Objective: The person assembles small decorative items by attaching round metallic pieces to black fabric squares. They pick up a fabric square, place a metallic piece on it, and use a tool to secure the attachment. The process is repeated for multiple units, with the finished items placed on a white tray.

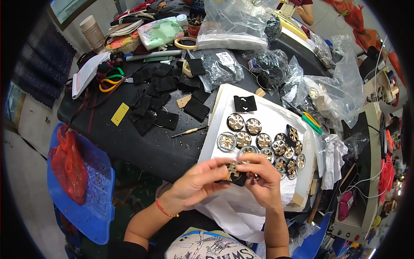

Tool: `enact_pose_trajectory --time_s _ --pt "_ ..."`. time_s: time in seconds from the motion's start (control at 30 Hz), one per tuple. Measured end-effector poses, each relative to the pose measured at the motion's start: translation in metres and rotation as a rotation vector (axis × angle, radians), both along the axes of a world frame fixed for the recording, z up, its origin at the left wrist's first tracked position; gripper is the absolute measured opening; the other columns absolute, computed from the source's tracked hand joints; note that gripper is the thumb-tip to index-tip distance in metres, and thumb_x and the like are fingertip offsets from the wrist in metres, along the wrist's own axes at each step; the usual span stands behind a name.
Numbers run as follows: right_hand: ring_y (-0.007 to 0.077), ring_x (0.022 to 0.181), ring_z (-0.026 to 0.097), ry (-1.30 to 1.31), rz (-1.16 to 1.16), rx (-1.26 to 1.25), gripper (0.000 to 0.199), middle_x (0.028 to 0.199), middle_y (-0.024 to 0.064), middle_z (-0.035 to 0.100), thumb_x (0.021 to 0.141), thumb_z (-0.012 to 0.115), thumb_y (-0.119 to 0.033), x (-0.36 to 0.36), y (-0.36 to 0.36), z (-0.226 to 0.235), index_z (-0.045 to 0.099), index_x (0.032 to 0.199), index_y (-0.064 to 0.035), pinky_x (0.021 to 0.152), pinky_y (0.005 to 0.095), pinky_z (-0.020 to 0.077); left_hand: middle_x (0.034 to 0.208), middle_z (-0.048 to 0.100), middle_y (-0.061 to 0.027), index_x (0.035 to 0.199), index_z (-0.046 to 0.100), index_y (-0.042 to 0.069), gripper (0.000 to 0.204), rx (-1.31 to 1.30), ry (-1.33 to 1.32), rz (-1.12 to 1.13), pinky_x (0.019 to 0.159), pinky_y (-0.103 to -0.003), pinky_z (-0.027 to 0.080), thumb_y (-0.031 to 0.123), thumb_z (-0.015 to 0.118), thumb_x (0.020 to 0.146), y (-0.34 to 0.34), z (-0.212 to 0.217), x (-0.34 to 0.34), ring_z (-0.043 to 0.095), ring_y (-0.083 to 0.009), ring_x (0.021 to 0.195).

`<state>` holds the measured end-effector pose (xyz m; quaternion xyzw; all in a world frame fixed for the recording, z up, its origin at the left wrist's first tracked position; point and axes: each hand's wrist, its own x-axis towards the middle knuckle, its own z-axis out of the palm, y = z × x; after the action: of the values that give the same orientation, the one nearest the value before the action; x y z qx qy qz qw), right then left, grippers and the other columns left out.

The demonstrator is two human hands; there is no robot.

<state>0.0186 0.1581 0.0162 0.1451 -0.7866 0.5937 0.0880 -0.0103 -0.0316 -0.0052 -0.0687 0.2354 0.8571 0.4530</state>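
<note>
Both my hands meet over the near edge of a white board (pixel 215 125). My left hand (pixel 196 181) pinches one side of a small black piece with a gold metal ornament (pixel 235 176). At its other side, my right hand (pixel 264 179) has its fingers closed on the same piece. My fingertips hide part of it. Just beyond lie several round black-and-gold ornaments (pixel 243 139) on the board, some with a silvery rim. A black square patch (pixel 245 103) with two small white marks lies at the board's far end.
Left of the board are a pile of black fabric pieces (pixel 166 84), a wooden-handled awl (pixel 189 131) and a yellow plate (pixel 120 114). Orange-handled scissors (pixel 110 85) lie farther left. Clear plastic bags (pixel 233 26) crowd the far side. A blue chair (pixel 101 220) holds a red bag (pixel 69 168).
</note>
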Motion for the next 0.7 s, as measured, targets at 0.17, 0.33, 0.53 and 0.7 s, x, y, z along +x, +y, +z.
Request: enact_pose_trajectory --time_s 0.17,0.33,0.53,0.7 --pt "0.0007 0.062 0.042 -0.707 -0.079 -0.534 0.025 0.083 -0.0020 0.057 0.086 0.061 -0.008 0.014 0.012 -0.009 0.059 0.109 -0.0005 0.051 0.0165 0.0325 0.104 0.060 -0.0109 0.117 0.051 -0.004 0.031 -0.389 0.480 0.046 0.083 -0.025 0.051 0.000 0.057 0.086 0.003 0.009 -0.003 0.060 -0.0132 0.094" --pt "0.0000 0.058 0.040 -0.699 -0.144 -0.343 0.016 0.068 -0.0064 0.052 0.084 0.067 -0.013 0.014 0.009 -0.005 0.059 0.091 -0.0020 0.049 0.0169 0.0297 0.105 0.061 -0.0103 0.126 0.044 -0.005 0.039 -0.320 0.381 -0.009 0.081 -0.022 0.049 0.001 0.055 0.089 0.003 0.011 -0.003 0.059 -0.0099 0.093" --pt "0.0004 0.054 0.036 -0.435 -0.294 -0.053 0.014 0.062 -0.0061 0.048 0.081 0.068 -0.013 -0.007 0.020 -0.003 0.058 0.082 -0.0027 0.047 0.0176 0.0284 0.103 0.063 -0.0147 0.127 0.043 -0.002 0.043 -0.670 0.671 0.125 0.083 -0.027 0.050 0.001 0.058 0.086 0.010 -0.001 -0.010 0.061 -0.0136 0.092" --pt "0.0178 0.059 0.053 -0.185 -0.705 0.360 0.019 0.066 0.0050 0.056 0.084 0.064 -0.017 -0.078 0.085 -0.004 0.057 0.085 0.0003 0.055 0.0297 0.0409 0.099 0.064 -0.0135 0.107 0.060 0.000 0.028 -1.077 1.433 0.427 0.080 -0.033 0.049 0.004 0.064 0.080 0.027 0.008 -0.033 0.061 -0.0242 0.091"
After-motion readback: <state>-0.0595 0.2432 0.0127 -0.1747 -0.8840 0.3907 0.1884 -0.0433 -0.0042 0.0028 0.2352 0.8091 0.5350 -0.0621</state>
